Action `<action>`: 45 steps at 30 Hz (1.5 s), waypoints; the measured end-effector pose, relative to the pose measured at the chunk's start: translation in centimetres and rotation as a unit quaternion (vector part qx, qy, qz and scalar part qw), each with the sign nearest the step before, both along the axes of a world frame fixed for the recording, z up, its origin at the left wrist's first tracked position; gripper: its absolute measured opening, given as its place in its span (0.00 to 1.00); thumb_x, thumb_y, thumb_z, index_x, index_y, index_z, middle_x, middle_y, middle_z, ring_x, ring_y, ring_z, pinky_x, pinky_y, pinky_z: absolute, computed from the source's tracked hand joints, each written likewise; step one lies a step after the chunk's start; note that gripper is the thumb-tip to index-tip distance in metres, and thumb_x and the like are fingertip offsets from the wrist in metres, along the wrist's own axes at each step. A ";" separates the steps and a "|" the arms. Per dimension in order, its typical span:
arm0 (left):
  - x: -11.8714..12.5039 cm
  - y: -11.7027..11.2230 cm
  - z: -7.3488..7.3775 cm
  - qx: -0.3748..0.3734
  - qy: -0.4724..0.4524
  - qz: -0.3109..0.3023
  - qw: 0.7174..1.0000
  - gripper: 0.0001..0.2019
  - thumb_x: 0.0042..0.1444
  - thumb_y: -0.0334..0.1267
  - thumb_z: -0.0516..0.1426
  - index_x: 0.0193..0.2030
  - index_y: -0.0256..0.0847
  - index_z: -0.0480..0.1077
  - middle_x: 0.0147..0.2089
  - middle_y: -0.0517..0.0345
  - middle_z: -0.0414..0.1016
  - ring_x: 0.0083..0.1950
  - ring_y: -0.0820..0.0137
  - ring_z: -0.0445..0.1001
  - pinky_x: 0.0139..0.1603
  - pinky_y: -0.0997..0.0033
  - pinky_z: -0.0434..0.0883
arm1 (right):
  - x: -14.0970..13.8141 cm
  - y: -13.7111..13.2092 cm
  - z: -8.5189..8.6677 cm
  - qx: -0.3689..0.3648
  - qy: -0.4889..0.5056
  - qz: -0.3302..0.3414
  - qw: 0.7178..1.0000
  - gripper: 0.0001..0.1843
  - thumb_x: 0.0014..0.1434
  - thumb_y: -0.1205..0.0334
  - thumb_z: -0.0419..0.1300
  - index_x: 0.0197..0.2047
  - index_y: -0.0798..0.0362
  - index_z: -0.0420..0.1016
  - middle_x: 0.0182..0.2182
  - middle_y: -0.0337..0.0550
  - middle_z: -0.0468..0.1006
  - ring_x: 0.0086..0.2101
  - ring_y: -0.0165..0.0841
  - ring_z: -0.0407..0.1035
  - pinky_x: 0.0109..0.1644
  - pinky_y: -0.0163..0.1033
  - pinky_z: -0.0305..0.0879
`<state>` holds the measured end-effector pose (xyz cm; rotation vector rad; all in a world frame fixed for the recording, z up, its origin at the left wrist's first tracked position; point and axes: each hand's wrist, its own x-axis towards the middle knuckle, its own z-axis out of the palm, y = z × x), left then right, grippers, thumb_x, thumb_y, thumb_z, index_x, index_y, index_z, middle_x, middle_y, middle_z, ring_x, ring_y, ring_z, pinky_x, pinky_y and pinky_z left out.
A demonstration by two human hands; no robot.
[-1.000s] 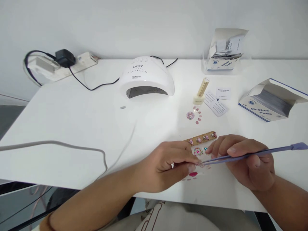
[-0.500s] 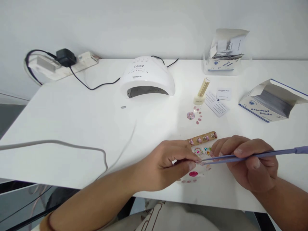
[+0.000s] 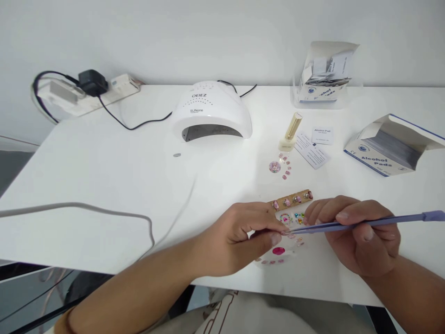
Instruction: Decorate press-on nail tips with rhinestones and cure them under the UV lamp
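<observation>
Purple tweezers (image 3: 328, 227) rest in the grip of my right hand (image 3: 361, 236), their tips pointing left. Those tips meet the fingertips of my left hand (image 3: 239, 236), where thumb and forefinger pinch a tiny pinkish piece, possibly a nail tip; its detail is too small to make out. Just behind the fingers lies a tan strip (image 3: 294, 200) bearing several pink jewelled nail tips. Around and below the hands are coloured gems: a large magenta gem (image 3: 278, 251), a ring of small stones (image 3: 286, 218) and pale pink ones, partly hidden by my left hand.
A white nail lamp (image 3: 212, 111) stands at the back, its cord running to a power strip (image 3: 100, 99). A gold-capped bottle (image 3: 291, 132), opened pad packets (image 3: 313, 153), a round glitter gem (image 3: 274, 167) and an alcohol pad box (image 3: 378, 157) lie to the right. A grey cable (image 3: 76, 205) crosses the left.
The tweezers' arms have come closer together, and their tips have moved slightly left and up against the left fingertips. My left hand keeps its pinch.
</observation>
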<state>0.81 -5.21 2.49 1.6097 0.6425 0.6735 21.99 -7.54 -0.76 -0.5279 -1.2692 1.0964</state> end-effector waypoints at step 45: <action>-0.5 0.0 0.0 -0.167 0.010 0.095 0.981 0.10 0.55 0.28 0.55 0.44 0.39 0.69 0.28 0.62 0.65 0.24 0.80 0.59 0.22 0.81 0.58 | 0.1 -0.3 0.4 0.006 0.013 0.019 1.000 0.13 0.64 0.64 0.50 0.45 0.53 0.75 0.28 0.46 0.76 0.28 0.37 0.72 0.31 0.48 0.70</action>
